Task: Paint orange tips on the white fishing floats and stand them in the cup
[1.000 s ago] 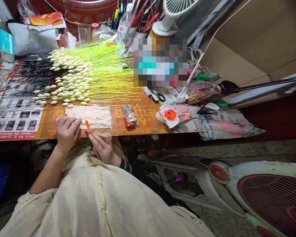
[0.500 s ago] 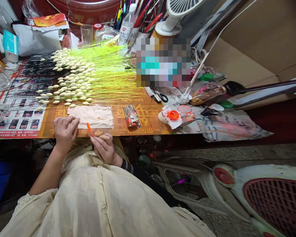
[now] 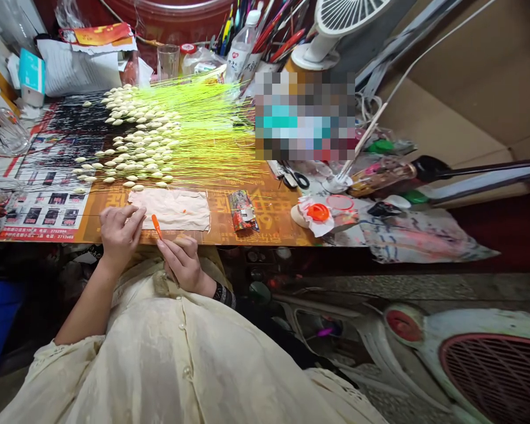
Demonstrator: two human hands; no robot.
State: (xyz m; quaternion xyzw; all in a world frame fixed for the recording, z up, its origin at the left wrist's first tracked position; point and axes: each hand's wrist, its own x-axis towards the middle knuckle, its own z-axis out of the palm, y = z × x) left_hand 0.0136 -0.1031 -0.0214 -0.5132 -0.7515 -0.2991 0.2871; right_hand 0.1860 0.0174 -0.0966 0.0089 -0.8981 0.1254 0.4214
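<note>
My left hand (image 3: 121,232) is at the table's front edge, by the left end of a pale pink cloth (image 3: 172,211). Its fingers are bent together in a pinch; whatever they hold is too fine to make out. My right hand (image 3: 181,259), in front of the edge, is closed around a slim paintbrush (image 3: 156,225) with a bright orange tip. That tip points up and left, a short gap from my left fingertips. Beyond the cloth lie many cream spindle-shaped floats (image 3: 145,141) with thin black stems on one side and yellow-green ones on the other.
Right of the cloth is a small paint-stained box (image 3: 244,212), then an orange paint pot (image 3: 318,212) and scissors (image 3: 298,178). A water bottle (image 3: 242,50) and a white fan (image 3: 331,29) stand at the back. A stained plastic sheet (image 3: 428,235) overhangs the right edge.
The whole view has shifted, so the table appears farther right. The orange brush tip has come slightly closer to my left fingertips. Both hands keep nearly the same pose.
</note>
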